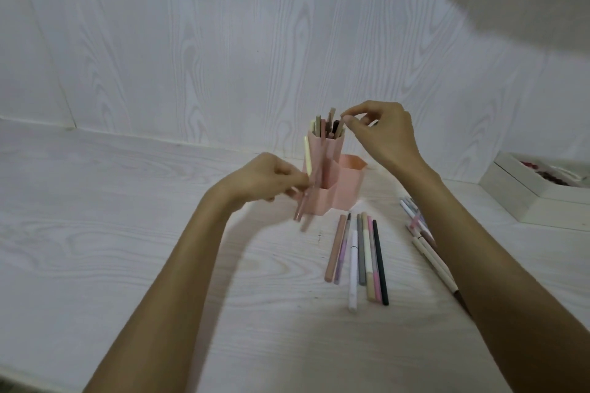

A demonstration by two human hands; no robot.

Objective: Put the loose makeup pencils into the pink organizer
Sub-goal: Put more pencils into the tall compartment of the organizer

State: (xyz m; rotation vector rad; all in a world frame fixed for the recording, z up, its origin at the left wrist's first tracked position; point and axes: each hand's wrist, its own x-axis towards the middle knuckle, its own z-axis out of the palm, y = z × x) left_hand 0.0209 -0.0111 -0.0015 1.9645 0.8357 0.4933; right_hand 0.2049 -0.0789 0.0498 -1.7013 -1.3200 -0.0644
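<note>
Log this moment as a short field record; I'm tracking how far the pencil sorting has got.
organizer: pink plastic organizer of hexagonal tubes, upright on the whitish wood-grain table
tallest tube: crowded with pencils
left hand: left hand holds a few pencils beside the organizer
right hand: right hand, fingers pinching a pencil top at the tallest tube
loose, centre: row of pencils in front of the organizer
loose, right: more pencils, partly under the right forearm
far right: white box

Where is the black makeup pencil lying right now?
In the head view, the slim black makeup pencil lies on the pale wood-grain table, rightmost of the row in front of the pink hexagonal plastic organizer, beside a pink pencil.
</note>
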